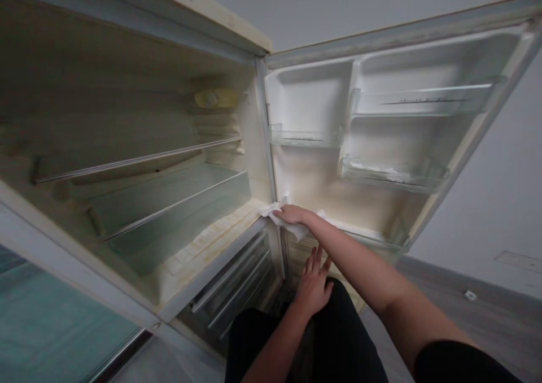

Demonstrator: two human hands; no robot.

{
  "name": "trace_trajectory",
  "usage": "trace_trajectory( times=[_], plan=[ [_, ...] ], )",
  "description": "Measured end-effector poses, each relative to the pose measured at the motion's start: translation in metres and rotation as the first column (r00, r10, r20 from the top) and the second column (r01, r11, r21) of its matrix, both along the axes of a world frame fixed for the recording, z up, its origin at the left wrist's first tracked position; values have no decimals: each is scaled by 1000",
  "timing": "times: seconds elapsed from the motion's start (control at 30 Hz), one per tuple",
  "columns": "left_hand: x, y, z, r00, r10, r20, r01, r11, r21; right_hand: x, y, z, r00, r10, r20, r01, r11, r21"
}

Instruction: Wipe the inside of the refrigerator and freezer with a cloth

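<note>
My right hand [292, 213] is closed on a crumpled white cloth [298, 229], which may be a paper wipe. It is at the hinge-side front corner of the open refrigerator [254, 202], where the cloth touches the frame near the door. One end of the cloth hangs below my hand. My left hand [314, 284] rests by my knee with its fingers stretched out and nothing in them. The open fridge door [311, 174] stands behind my right arm, and its lower part is partly hidden by that arm.
Glass shelves [161, 202] and a yellowish lamp cover [215, 98] are inside the fridge. Clear door bins [393, 177] line the door. Below is an open compartment with drawers [237, 275]. A small white object [470, 296] lies on the floor at right.
</note>
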State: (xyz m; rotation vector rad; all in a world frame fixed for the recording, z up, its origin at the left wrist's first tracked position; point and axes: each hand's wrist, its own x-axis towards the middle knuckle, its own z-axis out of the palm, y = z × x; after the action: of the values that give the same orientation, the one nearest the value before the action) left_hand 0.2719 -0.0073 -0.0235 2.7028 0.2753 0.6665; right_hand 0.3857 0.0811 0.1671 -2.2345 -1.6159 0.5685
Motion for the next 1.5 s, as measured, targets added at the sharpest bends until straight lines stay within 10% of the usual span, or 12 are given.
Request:
trace_trajectory(
  times=[0.3, 0.5, 0.63, 0.8, 1.23, 1.5],
  plan=[
    [-20, 43, 7, 967, 177, 180, -138, 967, -213, 71, -115, -8, 915, 113, -388, -158, 984, -86],
    [-6, 33, 18, 968, 168, 186, -107, 949, -298, 102, -228, -6, 997, 59, 44, -50, 984, -170],
    [3, 21, 19, 976, 133, 171, -67, 936, -345, 99, -253, -16, 918, -18, 397, 107, 973, -205],
    [1, 17, 15, 985, 95, 143, -31, 919, -393, 67, -215, -20, 845, -99, 526, 191, 974, -125],
    [-21, 21, -9, 971, 109, 212, 30, 827, -562, -33, 6, -37, 808, -179, 562, 71, 976, 208],
    [-39, 28, -4, 980, 174, 93, -82, 786, -613, -48, 17, -47, 800, -273, 534, 136, 950, 283]
  ],
)
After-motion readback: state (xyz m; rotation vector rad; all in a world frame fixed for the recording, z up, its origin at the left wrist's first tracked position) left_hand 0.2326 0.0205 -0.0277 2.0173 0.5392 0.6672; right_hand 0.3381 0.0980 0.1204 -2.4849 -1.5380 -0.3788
